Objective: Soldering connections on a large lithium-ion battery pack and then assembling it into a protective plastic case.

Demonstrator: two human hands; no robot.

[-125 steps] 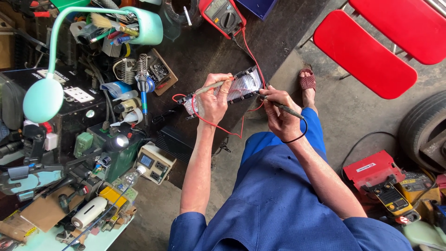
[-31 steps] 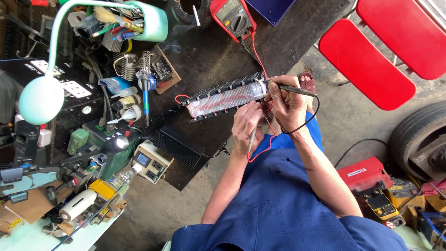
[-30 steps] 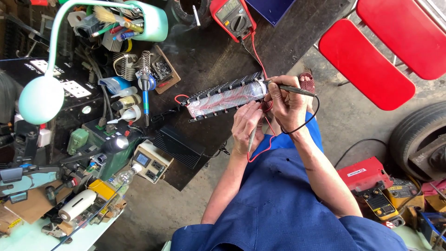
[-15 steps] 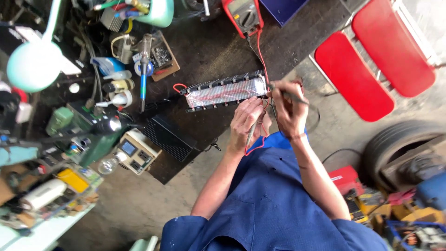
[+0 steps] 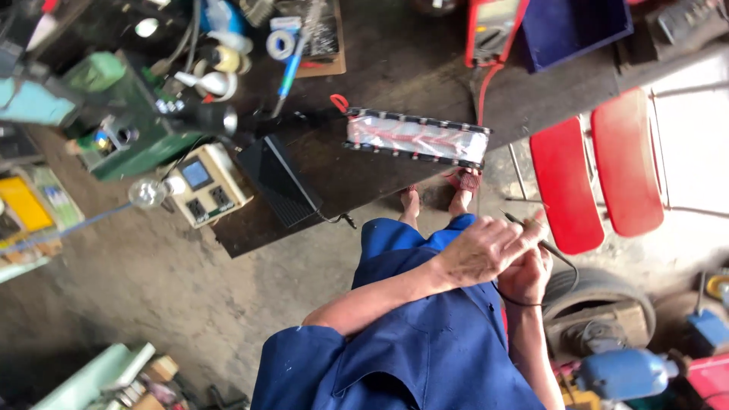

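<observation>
Fingers (image 5: pixel 524 234) of two hands pinch one black probe (image 5: pixel 531 234); one battery pack (image 5: pixel 416 139) apart.

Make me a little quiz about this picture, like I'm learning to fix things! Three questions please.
1. True or false: the long shiny wrapped pack lies on the dark bench, apart from both hands.
2. Which hand lies on top where the hands meet: A) left hand, B) right hand?
3. Fill in: the two chair pads beside the bench are coloured ____.

Key
1. True; the pack lies alone on the bench while the hands are over the person's lap.
2. A; a thin black probe with a dark lead pokes out between them.
3. Red.
</observation>
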